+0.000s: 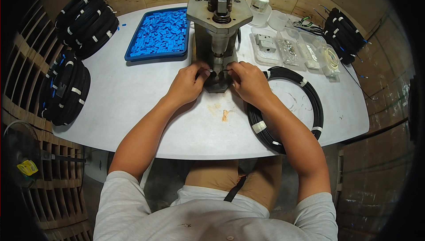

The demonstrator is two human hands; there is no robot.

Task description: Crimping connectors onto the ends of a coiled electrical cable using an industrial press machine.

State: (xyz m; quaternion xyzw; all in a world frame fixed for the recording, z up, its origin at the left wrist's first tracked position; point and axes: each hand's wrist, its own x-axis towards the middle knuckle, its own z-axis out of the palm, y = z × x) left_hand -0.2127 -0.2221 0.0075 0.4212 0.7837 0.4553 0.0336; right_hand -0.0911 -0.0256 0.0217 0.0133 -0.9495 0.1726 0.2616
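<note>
While the person in a grey shirt [208, 223] and brown trousers [212, 174] faces the front edge of the white table [190, 137], both bare forearms reach forward over it; beneath the right forearm a black cable coil [318, 108] lies flat, bound with white bands, though whether skin touches it I cannot tell. Farther in, the left hand [188, 82] pinches a thin black piece [225, 70] between thumb and fingertips, and the right hand [250, 79] pinches from the other side; it looks like cable, but one length or two ends cannot be made out. It lies low at the metal press [217, 37], near the ram [218, 59] and above the dark base [216, 88]; should the ram drop with fingertips this close, a crushed finger would be the gravest fault, I judge; a slack or uneven pinch could leave the piece crooked and the stroke off its mark; a forearm dragging the coil might tug the piece, if they are joined. Beyond, left of the press, a tray [155, 58] heaped with small blue parts [159, 31] could spill if knocked; to the right sit grey blocks [265, 42] in a clear container, with a white bottle [260, 5] farther back; its cap looks closed.
</note>
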